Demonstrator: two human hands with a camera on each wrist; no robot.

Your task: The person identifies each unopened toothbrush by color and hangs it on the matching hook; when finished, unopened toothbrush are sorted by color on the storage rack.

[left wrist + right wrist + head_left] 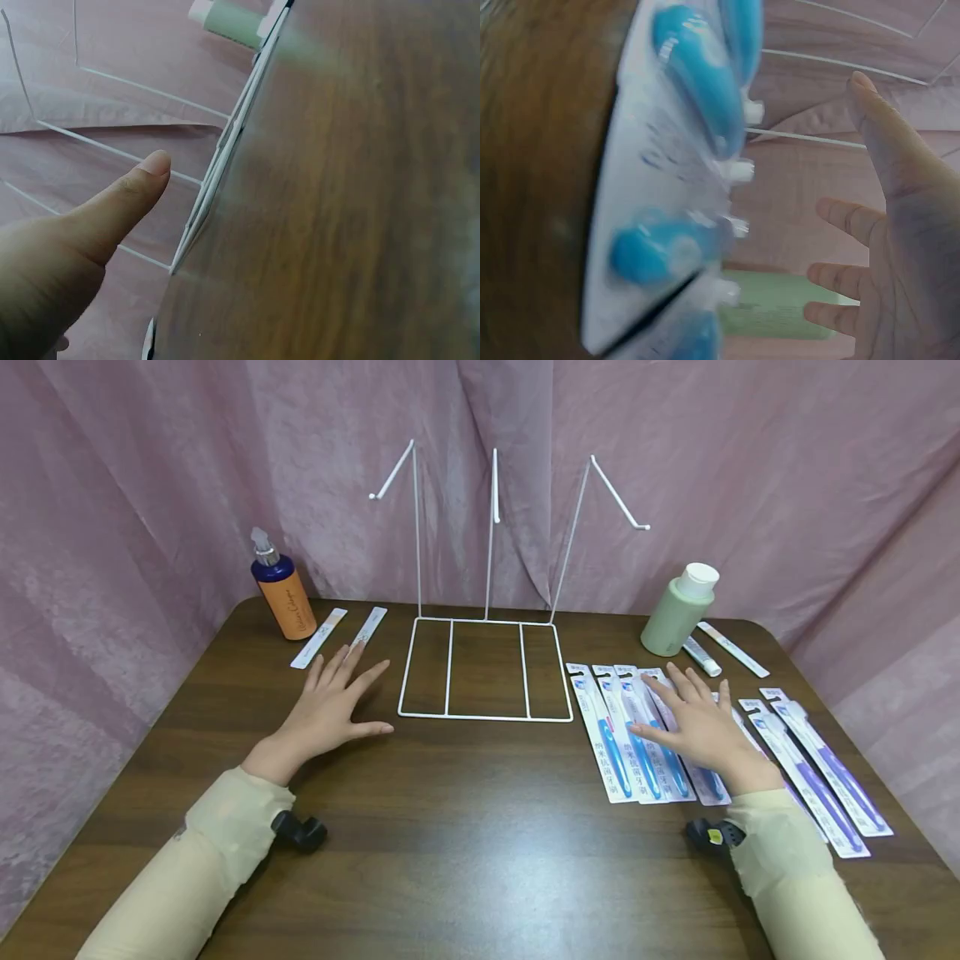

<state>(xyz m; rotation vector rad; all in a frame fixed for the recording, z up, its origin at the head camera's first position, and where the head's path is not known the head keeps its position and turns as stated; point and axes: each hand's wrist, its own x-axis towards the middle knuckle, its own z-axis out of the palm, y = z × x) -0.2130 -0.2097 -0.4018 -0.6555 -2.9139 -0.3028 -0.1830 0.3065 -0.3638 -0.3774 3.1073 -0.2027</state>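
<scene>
**On the right half of the table: hand over packaged toothbrushes**

On the dark wooden table [465,827], right of centre, lies a row of blue toothbrush packs [626,735], side by side and overlapping at the edges. The right hand [697,727] lies flat on them, fingers straight and spread, gripping nothing. Just right of it lie the purple toothbrush packs [817,768], running close to the table's right edge.

The left hand [330,706] rests palm down on bare wood, fingers splayed wide, holding nothing. Between the hands stands a white wire rack [487,668], its flat base frame on the table and three hooked uprights at the back. Open wood lies in front of the rack to the near edge.

Behind the left hand: two flat sachets [345,635] and an orange pump bottle [281,585]. Back right: a green bottle [678,610] beside two small tubes [720,652].

The right wrist view shows the blue packs [682,165] close up and blurred, with the hand's fingers [847,217] extended. The left wrist view shows only a straight thumb [127,195] and the rack's frame [217,165].
</scene>
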